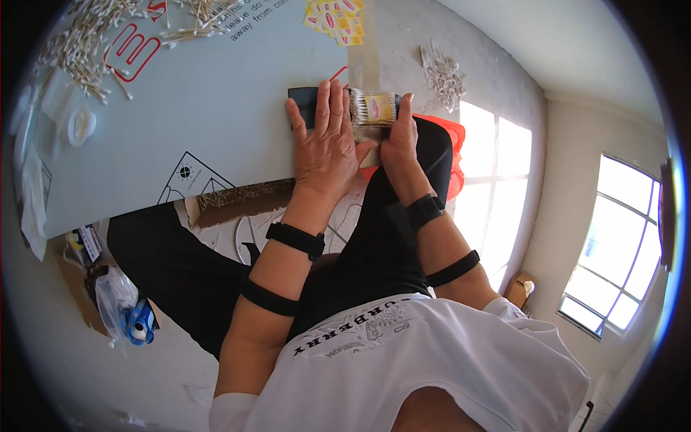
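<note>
Lying at the near edge of the pale board (180, 122), at 12 o'clock from the torso, a small clear packet of cotton swabs (374, 108) is gripped from its 3 o'clock side by the right hand (398, 137), fingers clamped on it, wrist straight. The left hand (324, 140) is laid palm-down at the packet's 9 o'clock, fingers extended and slightly apart, covering a dark flat object (302, 101). Loose cotton swabs (79, 50) are scattered at 10 o'clock, yellow labels (335, 18) at 12.

Glossy clear plastic is noted on the swab packet (373, 108); matt, smooth cardboard on the pale board (187, 108).
</note>
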Available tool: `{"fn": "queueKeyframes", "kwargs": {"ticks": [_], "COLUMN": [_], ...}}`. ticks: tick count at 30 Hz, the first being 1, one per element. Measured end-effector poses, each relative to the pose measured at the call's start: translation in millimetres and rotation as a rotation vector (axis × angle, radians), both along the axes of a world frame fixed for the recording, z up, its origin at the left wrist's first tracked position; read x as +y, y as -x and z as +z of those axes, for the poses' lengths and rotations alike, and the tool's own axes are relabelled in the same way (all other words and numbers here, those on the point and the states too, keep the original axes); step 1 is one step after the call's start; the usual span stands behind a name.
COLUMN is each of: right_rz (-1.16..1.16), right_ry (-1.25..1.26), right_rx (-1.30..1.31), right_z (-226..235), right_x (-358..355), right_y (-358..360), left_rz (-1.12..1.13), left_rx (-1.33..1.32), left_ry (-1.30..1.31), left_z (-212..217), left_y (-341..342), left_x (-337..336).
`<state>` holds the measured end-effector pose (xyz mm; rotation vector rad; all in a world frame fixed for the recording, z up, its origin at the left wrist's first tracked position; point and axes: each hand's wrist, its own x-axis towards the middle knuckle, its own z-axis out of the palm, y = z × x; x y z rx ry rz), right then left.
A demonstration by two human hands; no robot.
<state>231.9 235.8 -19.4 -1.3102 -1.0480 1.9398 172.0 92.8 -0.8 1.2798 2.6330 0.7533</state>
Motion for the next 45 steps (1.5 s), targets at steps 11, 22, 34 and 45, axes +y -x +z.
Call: {"fn": "queueKeyframes", "kwargs": {"ticks": [11,22,34,45], "right_rz": [0.05,0.003,-0.037,-0.022], "right_ry": [0.342,0.158,0.501,0.692], "right_rx": [0.361,0.292,0.445,0.399], "right_z": [-20.9,-15.9,-8.9,-8.8], "right_x": [17.8,2.2,3.7,3.2], "right_y": [-15.9,-11.4,-26.6,-34.5], "left_rz": [0.005,-0.029,-0.234,-0.285], "left_rx": [-0.013,0.046,0.201,0.159], "left_ry": [0.082,0.176,0.194,0.18], "left_z": [8.0,9.8,9.1,5.8], "left_y": [-1.2,-2.2,-8.8,-0.7], "left_x": [11.6,15.2,36.0,33.6]}}
